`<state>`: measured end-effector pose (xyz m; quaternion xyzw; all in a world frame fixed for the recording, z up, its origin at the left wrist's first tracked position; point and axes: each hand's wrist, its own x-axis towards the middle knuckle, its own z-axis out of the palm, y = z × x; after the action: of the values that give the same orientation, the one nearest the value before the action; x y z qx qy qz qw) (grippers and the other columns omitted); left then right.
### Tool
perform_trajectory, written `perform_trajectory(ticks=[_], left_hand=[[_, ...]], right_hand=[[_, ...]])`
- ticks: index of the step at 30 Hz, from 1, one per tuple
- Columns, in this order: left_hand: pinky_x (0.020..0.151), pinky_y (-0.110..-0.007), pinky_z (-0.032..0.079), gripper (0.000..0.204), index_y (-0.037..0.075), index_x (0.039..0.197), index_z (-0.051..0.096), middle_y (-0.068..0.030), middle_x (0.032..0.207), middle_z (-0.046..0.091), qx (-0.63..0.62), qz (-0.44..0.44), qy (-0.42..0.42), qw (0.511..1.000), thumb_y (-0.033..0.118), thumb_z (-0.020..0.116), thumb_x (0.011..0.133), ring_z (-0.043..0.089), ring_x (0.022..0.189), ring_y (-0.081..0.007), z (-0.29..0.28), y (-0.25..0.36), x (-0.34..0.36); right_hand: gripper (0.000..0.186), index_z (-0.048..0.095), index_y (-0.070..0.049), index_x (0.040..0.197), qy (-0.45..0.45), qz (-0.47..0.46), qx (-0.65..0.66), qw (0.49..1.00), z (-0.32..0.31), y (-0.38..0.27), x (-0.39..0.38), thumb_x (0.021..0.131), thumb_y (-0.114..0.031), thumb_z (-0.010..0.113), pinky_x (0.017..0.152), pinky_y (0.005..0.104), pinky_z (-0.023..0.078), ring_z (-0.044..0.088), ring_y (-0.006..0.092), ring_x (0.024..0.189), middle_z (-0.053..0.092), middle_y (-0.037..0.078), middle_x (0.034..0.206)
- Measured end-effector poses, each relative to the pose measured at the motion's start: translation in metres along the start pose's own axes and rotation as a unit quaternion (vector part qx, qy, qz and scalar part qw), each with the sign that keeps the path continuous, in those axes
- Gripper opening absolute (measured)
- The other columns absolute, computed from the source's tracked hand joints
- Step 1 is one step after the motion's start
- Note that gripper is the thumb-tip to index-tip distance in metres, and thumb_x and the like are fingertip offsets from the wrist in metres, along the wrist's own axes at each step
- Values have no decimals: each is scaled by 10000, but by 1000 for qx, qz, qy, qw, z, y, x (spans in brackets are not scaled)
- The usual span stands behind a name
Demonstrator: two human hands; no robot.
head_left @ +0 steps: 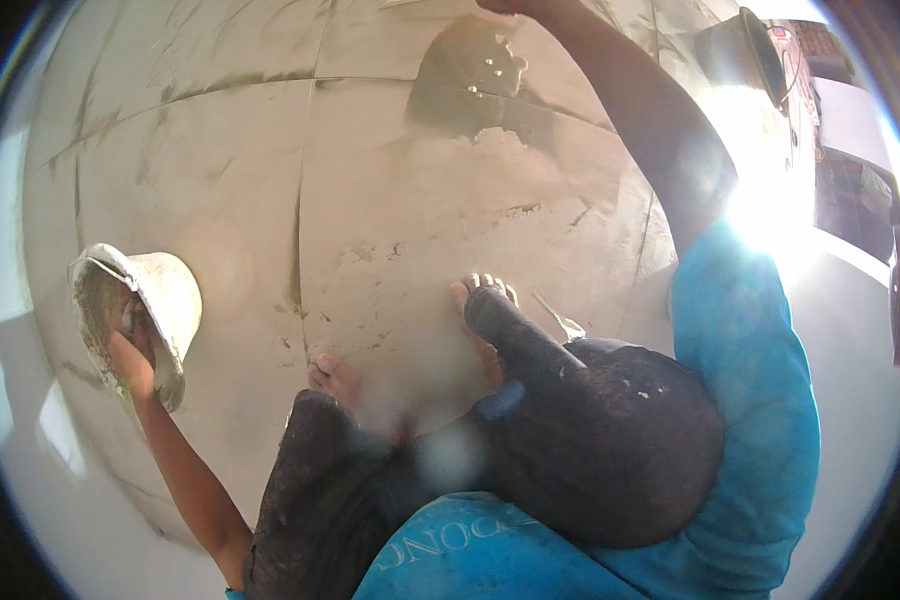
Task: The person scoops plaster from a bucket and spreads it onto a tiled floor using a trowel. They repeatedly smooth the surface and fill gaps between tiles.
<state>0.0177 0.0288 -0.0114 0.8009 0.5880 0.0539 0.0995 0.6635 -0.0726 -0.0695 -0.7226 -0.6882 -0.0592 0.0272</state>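
Note:
I crouch barefoot on a pale tiled floor (230, 150). My left hand (130, 355) reaches out to the left and grips the rim of a white bucket (160, 300) smeared with grey mortar; the bucket is tipped on its side. My right arm stretches forward to the top edge, where my right hand (510, 5) is mostly cut off, so what it holds is hidden. Below that hand is a dark wet patch (470, 75) with white lumps on the tile. My two bare feet (485, 300) rest on the floor in front of my dark trousers.
Dried mortar smears (450, 215) cross the middle tile. A thin light tool (560, 320) lies by my right foot. A dark round container (745, 50) stands at the upper right. Strong sun glare (760, 200) washes out the right side. Tile joints run across the floor.

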Motion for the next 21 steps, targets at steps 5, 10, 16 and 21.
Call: perform_trajectory(ticks=[5,10,16,21], left_hand=[[960,-386,402,342,31,1259,563,-177,1192,614,-42,-4,-84,996,166,552,944,579,1098,-286,-2,-5,-13],[966,-382,399,324,54,1263,564,-190,1192,607,-39,-54,-160,985,114,532,947,570,1120,-297,-15,3,-21],[960,-382,403,305,28,1233,580,-203,1168,614,-30,-51,-186,981,143,518,957,571,1115,-323,-24,0,-29],[979,-400,378,367,-23,1235,544,-209,1184,600,2,-44,-201,979,197,540,941,546,1143,-347,-29,6,-31]], right_hand=[[218,678,-220,971,-116,42,-22,992,-29,-30,-49,833,-221,509,592,467,506,664,319,750,675,93,787],[370,596,-224,1175,-190,97,15,977,-49,-62,-86,840,-113,486,734,463,500,653,309,874,686,82,916],[376,603,-242,1156,-223,141,42,964,-55,-87,-104,827,-106,482,756,455,500,645,296,891,681,56,924],[366,617,-232,1134,-206,146,77,965,-64,-97,-113,818,-103,486,760,458,498,644,298,895,682,58,938]])
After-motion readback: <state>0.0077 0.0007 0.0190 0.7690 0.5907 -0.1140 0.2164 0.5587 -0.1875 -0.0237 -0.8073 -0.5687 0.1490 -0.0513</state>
